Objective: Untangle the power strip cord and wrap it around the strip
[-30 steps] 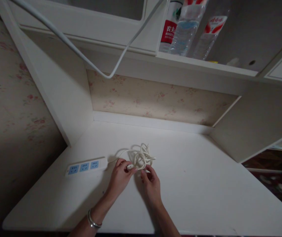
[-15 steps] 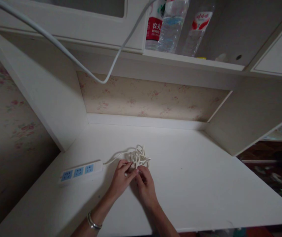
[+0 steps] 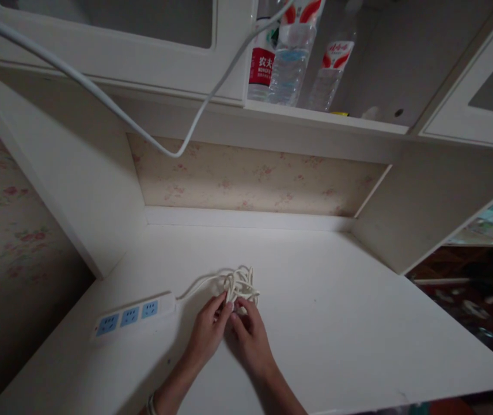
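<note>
A white power strip (image 3: 133, 316) with blue socket faces lies on the left of the white desk. Its white cord (image 3: 242, 281) runs right into a loose tangled bundle at the desk's middle. My left hand (image 3: 208, 324) pinches the near side of that bundle between thumb and fingers. Close beside it, my right hand (image 3: 250, 331) has its fingers curled around the cord's near right part. The fingertips partly cover the cord where they grip it.
Plastic water bottles (image 3: 292, 63) stand on the cabinet shelf above the desk. A thick grey-white cable (image 3: 112, 104) hangs across the upper left. The desk has side panels left and right (image 3: 436, 202) and a floral-papered back wall (image 3: 246, 178).
The camera view has shifted slightly, so the desk and cabinet sit a little lower and to the left. My hands have parted slightly at the thumbs, still on the cord.
</note>
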`<state>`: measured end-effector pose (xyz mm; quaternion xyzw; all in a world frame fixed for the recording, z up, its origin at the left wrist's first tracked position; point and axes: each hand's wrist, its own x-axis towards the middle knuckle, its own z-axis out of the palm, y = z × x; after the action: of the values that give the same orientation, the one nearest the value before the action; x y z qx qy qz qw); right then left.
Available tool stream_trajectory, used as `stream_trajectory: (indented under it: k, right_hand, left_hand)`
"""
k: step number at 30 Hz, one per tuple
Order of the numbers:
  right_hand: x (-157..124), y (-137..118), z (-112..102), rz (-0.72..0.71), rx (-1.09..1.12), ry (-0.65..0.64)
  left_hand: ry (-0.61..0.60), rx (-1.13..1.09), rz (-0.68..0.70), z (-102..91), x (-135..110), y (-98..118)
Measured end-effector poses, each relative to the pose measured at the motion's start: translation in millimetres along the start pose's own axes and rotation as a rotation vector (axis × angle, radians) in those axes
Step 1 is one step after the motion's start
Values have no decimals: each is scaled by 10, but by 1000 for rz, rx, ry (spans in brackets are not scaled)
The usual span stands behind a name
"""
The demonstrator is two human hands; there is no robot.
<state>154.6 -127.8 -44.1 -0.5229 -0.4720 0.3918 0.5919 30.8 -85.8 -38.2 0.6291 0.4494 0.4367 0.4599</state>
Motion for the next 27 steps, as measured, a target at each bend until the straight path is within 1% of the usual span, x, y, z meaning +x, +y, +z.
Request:
stream_trajectory:
  k: [3,6,8,10,12,14,16,19,21,23,25,27]
  right_hand:
    - [4,-14,1,-70,-82,-56]
    - [-12,-29,8,-80,-64,-45]
    - [-27,-28,10,-20,-18,-59]
    - [-37,-14,8,79,47,-75]
    - [-38,10,8,144,117,-66]
    - [-27,31,13,165,164,-52]
    - [-9,41,26,151,181,-42]
    - [15,36,48,125,207,8]
    - [21,30,51,137,174,43]
    - [20,27,40,151,91,53]
    - [14,25,19,138,29,66]
    - [9,22,-2,121,14,87]
  left_hand:
    - [-36,-51,-36,-25,-6,5]
    - [-29,-65,-72,-49,-2,-13]
    - [-34,-79,-89,-49,-3,-20]
    - [-59,-99,-113,-35,-10,-15]
    - [-68,-104,-133,-11,-22,-5]
    - [-50,-102,-137,12,-30,2]
    - [-30,-109,-124,21,-29,1]
    - [-41,-149,-122,-6,-6,-5]
    - [-55,-185,-160,-41,16,2]
    - [-59,-207,-202,-73,33,22]
    - [-51,-213,-217,-89,42,47]
    - [-57,-226,-229,-87,45,67]
